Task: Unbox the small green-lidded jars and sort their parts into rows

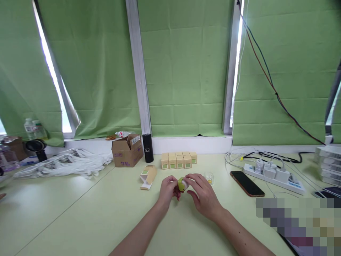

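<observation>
A small round yellow-green and white item [182,185] is held up over the table in front of me; its exact kind I cannot make out. My left hand [168,191] pinches its green side between the fingers. From the other side, my right hand [203,193] has its fingertips on the white part, with the thumb below. An opened small cardboard box [149,176] lies on its side to the left of my hands. Just beyond my right hand sits a small clear plastic container [209,177] with something yellow in it.
Several small kraft boxes [176,160] stand in rows behind my hands. A brown carton [127,151] and a black cylinder [147,148] are back left, near white straps [66,161]. At right lie a phone [247,183] and a power strip [274,177] with cables.
</observation>
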Demonstrator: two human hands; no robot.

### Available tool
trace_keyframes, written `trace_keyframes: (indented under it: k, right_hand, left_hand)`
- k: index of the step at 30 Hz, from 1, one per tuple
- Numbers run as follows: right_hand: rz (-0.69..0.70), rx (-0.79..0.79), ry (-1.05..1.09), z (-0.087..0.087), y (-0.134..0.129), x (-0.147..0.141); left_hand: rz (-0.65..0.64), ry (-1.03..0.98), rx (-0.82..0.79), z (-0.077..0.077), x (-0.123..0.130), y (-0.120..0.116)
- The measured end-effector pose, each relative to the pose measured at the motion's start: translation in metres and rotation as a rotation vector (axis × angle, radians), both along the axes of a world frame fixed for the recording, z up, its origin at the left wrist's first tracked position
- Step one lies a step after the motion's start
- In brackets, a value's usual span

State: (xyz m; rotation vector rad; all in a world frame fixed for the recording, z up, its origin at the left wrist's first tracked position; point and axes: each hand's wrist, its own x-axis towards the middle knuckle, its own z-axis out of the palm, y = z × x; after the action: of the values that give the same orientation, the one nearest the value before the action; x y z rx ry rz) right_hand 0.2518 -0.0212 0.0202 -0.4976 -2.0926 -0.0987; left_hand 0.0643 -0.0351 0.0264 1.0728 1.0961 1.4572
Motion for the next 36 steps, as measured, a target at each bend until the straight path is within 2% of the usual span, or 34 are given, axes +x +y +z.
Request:
trace_keyframes:
  k: [5, 8, 12, 16, 18, 21, 25, 28, 32, 36]
  right_hand:
    - [0.091, -0.138, 0.073, -0.004, -0.001, -0.004]
    - [0.131, -0.31, 0.182, -0.006, 0.0, -0.006]
    - [0.235, -0.716, 0.462, -0.002, 0.001, -0.01]
    - [0.476, -1.197, 0.789, 0.004, 0.001, -0.013]
    - [0.576, -1.35, 0.897, 0.005, 0.001, -0.013]
    - [0.615, -1.452, 0.978, 0.005, 0.003, -0.012]
    - [0.586, -1.448, 0.991, 0.001, 0.007, -0.01]
    - [0.483, -1.329, 0.925, -0.003, 0.01, -0.009]
    - [0.196, -1.002, 0.737, -0.009, 0.013, -0.01]
    - [0.009, -0.527, 0.469, -0.011, 0.008, -0.008]
  left_hand:
    - [-0.055, 0.041, -0.012, 0.0, 0.002, -0.003]
    - [-0.07, 0.047, -0.009, 0.0, 0.002, -0.003]
    - [-0.049, 0.038, 0.009, 0.0, -0.001, 0.0]
    - [-0.018, 0.041, 0.031, -0.002, -0.003, 0.004]
    - [-0.007, 0.047, 0.045, -0.003, -0.004, 0.004]
    - [0.017, 0.055, 0.07, -0.003, -0.004, 0.004]
    - [0.058, 0.071, 0.116, -0.003, -0.004, 0.004]
    - [0.098, 0.089, 0.169, -0.002, -0.003, 0.003]
    - [0.135, 0.192, 0.27, 0.002, 0.0, -0.001]
    - [0.126, 0.397, 0.351, 0.007, 0.005, -0.011]
